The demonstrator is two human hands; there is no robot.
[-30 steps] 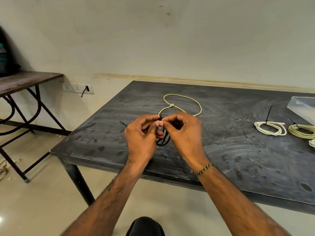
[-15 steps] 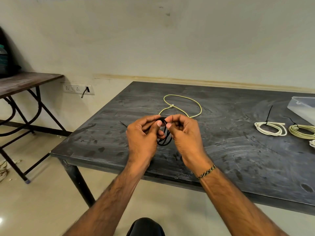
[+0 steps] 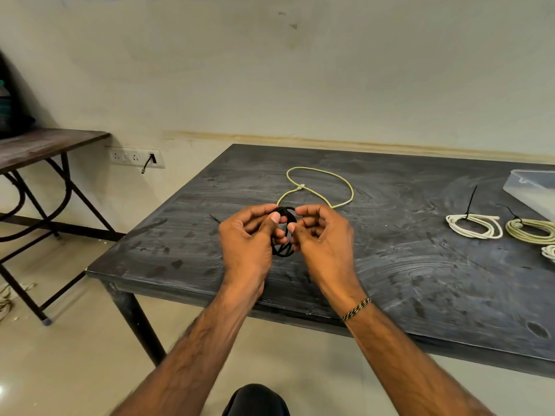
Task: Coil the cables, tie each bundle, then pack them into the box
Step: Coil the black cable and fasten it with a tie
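At frame centre our left hand (image 3: 249, 235) and right hand (image 3: 321, 235) both pinch the black cable (image 3: 283, 232). We should keep the loops even and gripped tight while tying

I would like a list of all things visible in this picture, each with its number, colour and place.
black cable coil: 1, black, held between both hands above the table's near left part
loose cable: 1, pale yellow, open loop on the table behind the hands
tied bundles: 2 whole, white and yellowish, table right; a third shows only partly at the edge
clear box: 1, transparent, far right, cut off
table: 1, dark grey, centre
side table: 1, brown, left
wall socket: 1, white, wall left
left hand: 1, grips coil
right hand: 1, grips coil, wrist bracelet
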